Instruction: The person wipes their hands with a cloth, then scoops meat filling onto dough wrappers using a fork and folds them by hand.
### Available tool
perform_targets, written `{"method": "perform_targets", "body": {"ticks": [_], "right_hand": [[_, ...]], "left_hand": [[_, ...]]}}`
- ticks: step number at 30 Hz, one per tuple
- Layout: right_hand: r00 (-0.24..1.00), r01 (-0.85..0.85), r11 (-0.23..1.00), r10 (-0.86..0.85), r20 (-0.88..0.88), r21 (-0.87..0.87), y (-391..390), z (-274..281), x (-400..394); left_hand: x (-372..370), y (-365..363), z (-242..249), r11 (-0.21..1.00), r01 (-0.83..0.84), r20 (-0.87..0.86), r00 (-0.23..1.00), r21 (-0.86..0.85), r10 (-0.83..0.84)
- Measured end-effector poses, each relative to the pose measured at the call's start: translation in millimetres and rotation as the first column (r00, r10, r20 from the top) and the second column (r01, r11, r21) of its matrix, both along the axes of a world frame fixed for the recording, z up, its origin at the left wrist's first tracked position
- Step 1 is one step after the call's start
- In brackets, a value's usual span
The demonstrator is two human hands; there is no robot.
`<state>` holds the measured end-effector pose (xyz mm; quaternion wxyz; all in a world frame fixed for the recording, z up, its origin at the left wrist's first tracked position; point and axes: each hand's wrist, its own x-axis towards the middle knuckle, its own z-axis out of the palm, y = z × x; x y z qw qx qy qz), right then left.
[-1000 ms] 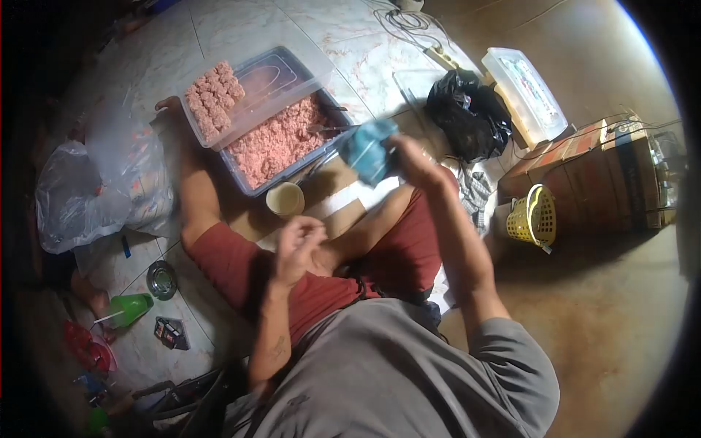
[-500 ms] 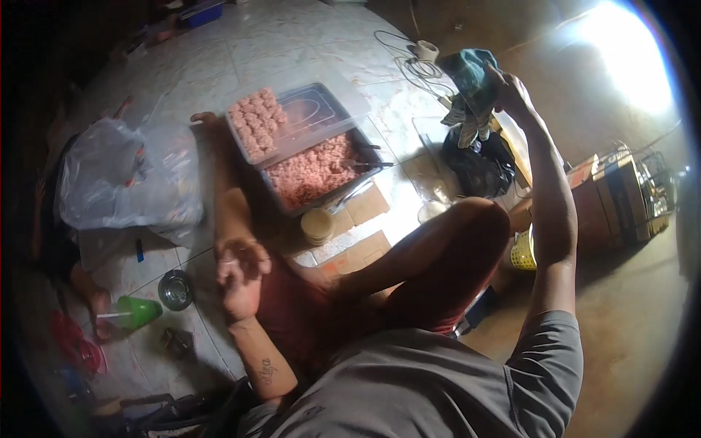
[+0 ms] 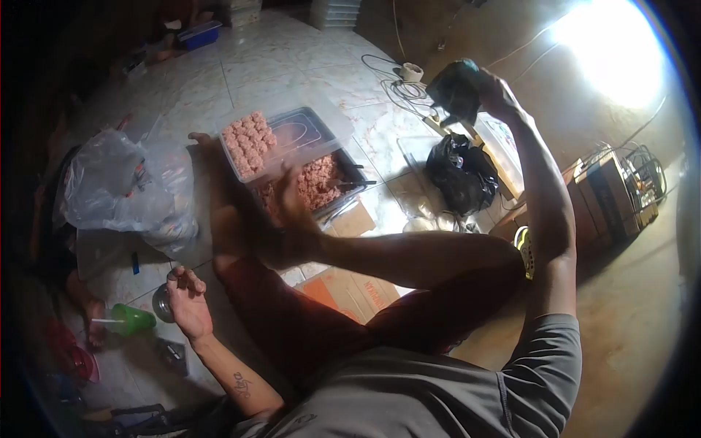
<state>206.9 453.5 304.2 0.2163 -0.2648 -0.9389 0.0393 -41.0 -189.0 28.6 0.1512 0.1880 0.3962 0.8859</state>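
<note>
My right hand, raised at the upper right, grips a dark cloth that hangs down from it. Below the cloth lies a black plastic bag. My left hand is palm up at the lower left, fingers loosely curled and apart, with nothing in it. Just beside it is a round glass dish, partly covered by the fingers. Ahead of my legs stands a grey tub of pink minced meat. A clear lid bearing rows of pink meat balls rests across the tub.
My blurred foot overlaps the tub's near side. A large plastic bag stands left, near a green cup. Flattened cardboard lies under my legs. Cable and a cardboard box are to the right. Another person sits far back.
My left hand has moved left and down to the glass dish. The right hand has shifted slightly with the cloth. My bent leg has swung, its foot now before the tub.
</note>
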Motion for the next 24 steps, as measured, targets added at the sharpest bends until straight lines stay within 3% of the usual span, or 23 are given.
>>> {"method": "perform_targets", "body": {"ticks": [1, 2, 3, 5, 7, 12, 13, 14, 16, 21, 24], "right_hand": [[0.996, -0.027, 0.94, -0.004, 0.088, 0.339, 7, 11, 7], [0.984, -0.082, 0.771, -0.039, 0.176, 0.631, 12, 21, 10], [0.983, -0.076, 0.774, -0.046, 0.177, 0.628, 14, 37, 8], [0.965, 0.229, 0.949, -0.191, -0.18, 0.217, 10, 56, -2], [0.956, 0.221, 0.97, -0.195, -0.217, 0.105, -12, 51, -10], [0.856, 0.079, 0.958, -0.207, -0.474, -0.275, -60, 67, -44], [0.854, 0.082, 0.957, -0.212, -0.475, -0.279, -51, 56, -46], [0.909, 0.074, 0.988, -0.122, -0.399, -0.134, -35, 31, -49], [0.956, -0.016, 0.999, 0.005, -0.292, -0.036, -3, -25, -58], [0.957, -0.227, 0.971, 0.207, -0.202, -0.079, 27, -163, -100], [0.955, -0.181, 0.943, 0.101, -0.278, -0.278, 52, -286, -127]], "left_hand": [[-1, 6, -4, 1.0, 0.01, -0.007, 1.0, 0.004, -0.01], [-1, 11, -8, 0.999, 0.03, 0.013, 0.999, 0.016, -0.031], [0, 14, -12, 0.999, 0.048, 0.036, 0.998, 0.023, -0.049], [7, 22, -10, 0.996, 0.083, 0.071, 0.994, 0.022, -0.084], [21, 31, -6, 0.976, 0.186, 0.058, 0.979, 0.116, -0.194], [52, 58, -13, 0.871, 0.35, 0.216, 0.873, 0.346, -0.437], [56, 70, -11, 0.837, 0.378, 0.219, 0.846, 0.397, -0.486], [60, 81, -9, 0.822, 0.395, 0.223, 0.831, 0.409, -0.51], [66, 100, -7, 0.815, 0.419, 0.244, 0.808, 0.401, -0.535], [59, 119, -14, 0.85, 0.439, 0.322, 0.792, 0.29, -0.519], [58, 118, -17, 0.902, 0.396, 0.44, 0.788, 0.174, -0.431]]}}
